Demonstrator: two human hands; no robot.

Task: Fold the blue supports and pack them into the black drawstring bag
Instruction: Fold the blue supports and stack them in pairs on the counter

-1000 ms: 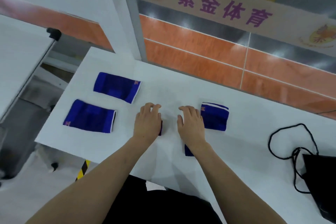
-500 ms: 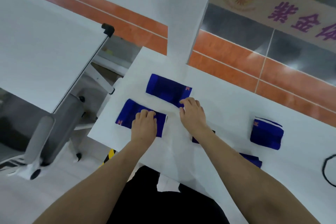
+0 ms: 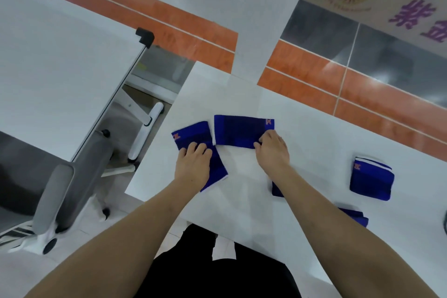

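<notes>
Two unfolded blue supports lie near the white table's [image 3: 242,201] left end. My left hand [image 3: 193,167] rests flat on the nearer, slanted blue support [image 3: 191,136], fingers spread over it. My right hand [image 3: 272,150] pinches the lower right corner of the farther blue support [image 3: 238,132], thumb at its edge. A folded blue support [image 3: 371,180] sits to the right. Another folded blue support [image 3: 355,216] lies mostly hidden under my right forearm. Only a dark sliver of the black bag's cord [image 3: 445,224] shows at the right edge.
A second white table [image 3: 60,68] with a black corner cap stands to the left, across a gap. A grey chair [image 3: 70,189] on castors sits below it. An orange-striped wall and a white pillar [image 3: 254,19] run behind the table.
The nearer support has turned from lying sideways to slanting under my left hand. My right hand has shifted to the farther support's right corner. The view has swung further left.
</notes>
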